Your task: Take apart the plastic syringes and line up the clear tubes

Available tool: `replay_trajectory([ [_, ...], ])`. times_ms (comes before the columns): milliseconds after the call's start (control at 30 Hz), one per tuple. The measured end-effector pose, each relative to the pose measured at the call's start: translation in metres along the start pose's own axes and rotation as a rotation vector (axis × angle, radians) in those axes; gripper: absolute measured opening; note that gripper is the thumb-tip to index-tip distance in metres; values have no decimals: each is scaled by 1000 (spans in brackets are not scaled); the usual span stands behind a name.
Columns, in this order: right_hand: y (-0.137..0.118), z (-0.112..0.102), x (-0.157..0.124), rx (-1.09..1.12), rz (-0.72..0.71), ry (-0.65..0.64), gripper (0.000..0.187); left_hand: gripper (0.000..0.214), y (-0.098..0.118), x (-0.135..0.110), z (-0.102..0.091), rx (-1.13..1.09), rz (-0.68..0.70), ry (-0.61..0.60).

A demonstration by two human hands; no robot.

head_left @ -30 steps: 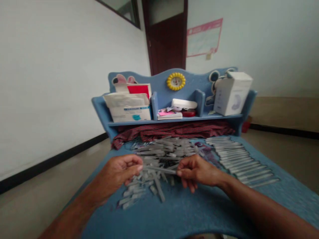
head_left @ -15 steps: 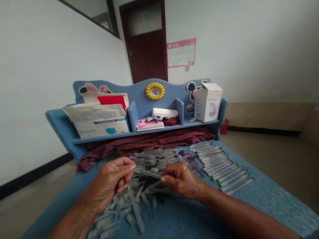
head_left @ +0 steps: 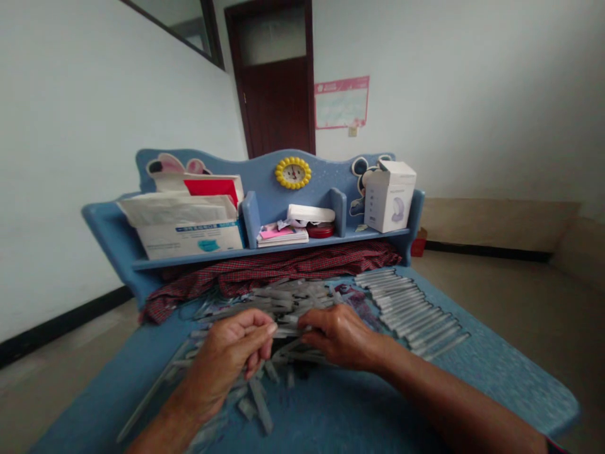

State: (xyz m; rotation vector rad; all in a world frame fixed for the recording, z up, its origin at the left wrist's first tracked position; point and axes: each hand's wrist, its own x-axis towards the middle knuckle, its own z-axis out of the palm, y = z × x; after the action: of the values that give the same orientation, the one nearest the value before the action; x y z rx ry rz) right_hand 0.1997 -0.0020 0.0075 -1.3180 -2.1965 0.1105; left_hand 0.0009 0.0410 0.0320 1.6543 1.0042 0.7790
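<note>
A loose pile of grey plastic tubes [head_left: 283, 299] lies in the middle of the blue desk [head_left: 378, 403]. My left hand [head_left: 231, 362] is pinched shut on one end of a thin grey tube [head_left: 288, 330], just above the pile. My right hand [head_left: 343, 337] is closed on the other end of that tube, close to the left hand. A neat row of assembled grey tubes [head_left: 411, 309] lies side by side to the right of my right hand.
A blue shelf [head_left: 265, 249] at the desk's back holds a flat mask box [head_left: 189, 236], books [head_left: 281, 235], a white carton [head_left: 390, 195] and a yellow clock [head_left: 293, 173]. Red checked cloth [head_left: 283, 265] lies under it. A dark door [head_left: 278, 101] stands behind.
My hands have drawn closer together over the pile, so less of the tube shows between them. The view has shifted slightly.
</note>
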Motion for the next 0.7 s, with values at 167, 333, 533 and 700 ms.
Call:
replay_trajectory([
  [167,9,-37,4,-323,-7,-150,19,33,-2,2,-6,299,73,-45],
  [333,57,-87,-4,-673,289,-304,17,33,-3,6,-17,636,240,125],
  [533,116,-101,-43,-745,365,-382,21,32,-7,3,-16,854,322,91],
  [700,135,-94,-58,-734,355,-385,22,32,-8,3,-15,960,334,79],
])
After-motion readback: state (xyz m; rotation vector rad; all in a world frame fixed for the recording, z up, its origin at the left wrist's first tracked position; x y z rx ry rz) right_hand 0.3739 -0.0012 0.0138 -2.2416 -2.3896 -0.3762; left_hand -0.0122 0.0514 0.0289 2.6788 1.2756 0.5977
